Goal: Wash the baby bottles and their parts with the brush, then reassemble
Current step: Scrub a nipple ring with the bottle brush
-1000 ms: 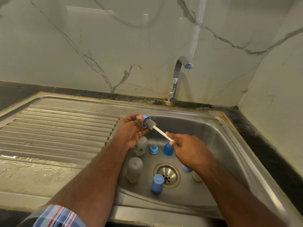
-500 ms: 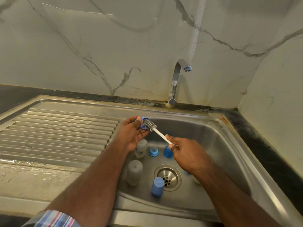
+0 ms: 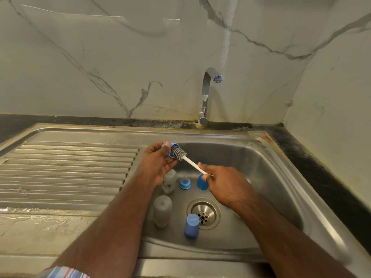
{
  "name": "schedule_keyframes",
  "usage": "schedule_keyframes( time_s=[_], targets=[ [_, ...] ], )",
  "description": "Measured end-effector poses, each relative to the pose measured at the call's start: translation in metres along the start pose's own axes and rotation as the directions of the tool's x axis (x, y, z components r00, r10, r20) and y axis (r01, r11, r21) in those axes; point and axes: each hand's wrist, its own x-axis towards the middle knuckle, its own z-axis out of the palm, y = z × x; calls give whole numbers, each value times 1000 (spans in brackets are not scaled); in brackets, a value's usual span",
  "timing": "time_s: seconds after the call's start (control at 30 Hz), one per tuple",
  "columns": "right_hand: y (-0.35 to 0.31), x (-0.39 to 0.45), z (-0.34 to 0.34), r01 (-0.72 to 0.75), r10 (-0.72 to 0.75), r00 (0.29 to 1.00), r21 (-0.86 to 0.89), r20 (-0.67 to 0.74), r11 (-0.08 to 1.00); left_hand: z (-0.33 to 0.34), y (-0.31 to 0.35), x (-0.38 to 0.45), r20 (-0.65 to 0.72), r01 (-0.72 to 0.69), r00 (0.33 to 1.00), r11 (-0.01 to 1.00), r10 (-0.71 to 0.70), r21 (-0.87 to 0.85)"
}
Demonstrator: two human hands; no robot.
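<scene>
Left hand [image 3: 158,165] pinches a small blue collar ring [image 3: 173,151] with its clear teat between thumb and fingertips, held up over the sink [image 3: 281,177] at the basin's left edge. Right hand [image 3: 224,185] has fingers curled round the white handle of the brush [image 3: 181,154]; the grey bristle head sits against the ring's open side, partly inside it (depth unclear).

Ring looks light, rigid plastic, likely wet and slippery; best held by the outer rim as now. The teat is probably soft, so brush gently. The brush handle is thin and may flex if gripped at the far end.

Below the hands on the basin floor: two cloudy bottles [image 3: 162,210], another collar with teat [image 3: 185,182], a blue cap [image 3: 201,182] and a second blue cap [image 3: 191,225] beside the drain [image 3: 203,213]. Tap [image 3: 206,97] shows no running water.
</scene>
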Motion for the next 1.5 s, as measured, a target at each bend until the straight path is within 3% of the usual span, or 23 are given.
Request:
schedule_keyframes(
  time_s=[0.1, 0.27, 0.4, 0.63, 0.8, 0.9, 1.07, 1.17, 1.27, 1.37, 1.5],
  targets=[
    [0, 2, 0, 2, -2, 1000, 6, 26, 1000, 1, 1, 0, -1, -3, 1000, 1000, 3, 5],
    [-1, -2, -5, -1, -18, 996, 204, 91, 979, -2, 2, 0, -4, -7, 1000, 1000, 7, -9],
    [0, 0, -3, 4, -4, 1000, 132, 3, 991, -2, 3, 0, -9, -5, 1000, 1000, 4, -13],
    [-2, 1, -2, 9, -14, 997, 73, 71, 997, -2, 2, 1, 14, -8, 1000, 999, 8, 31],
    [-2, -1, -3, 11, -11, 1000, 14, -7, 1000, -2, 1, -1, -10, 23, 1000, 999, -22, 37],
    [-4, -1, -2, 6, -6, 1000, -15, 20, 1000, -2, 1, 0, -10, 29, 1000, 999, -29, 45],
    [-5, 0, -2, -13, -4, 994, 146, 111, 989, -3, 3, 0, 6, 42, 999, 999, -42, 4],
    [-4, -3, -5, -17, -3, 996, 212, 94, 977, -4, 4, -2, 21, 53, 998, 998, -53, -20],
    [-4, -2, -5, -2, 0, 1000, 116, 22, 993, -3, 3, -3, 19, 38, 999, 999, -38, -18],
    [-8, -1, -2, -2, 0, 999, 51, 52, 999, -2, 3, -3, 18, 14, 1000, 1000, -14, 9],
    [-9, -2, -5, -50, 8, 988, 271, 154, 961, -4, 4, -2, 20, 11, 1000, 1000, -11, 6]
  ],
)
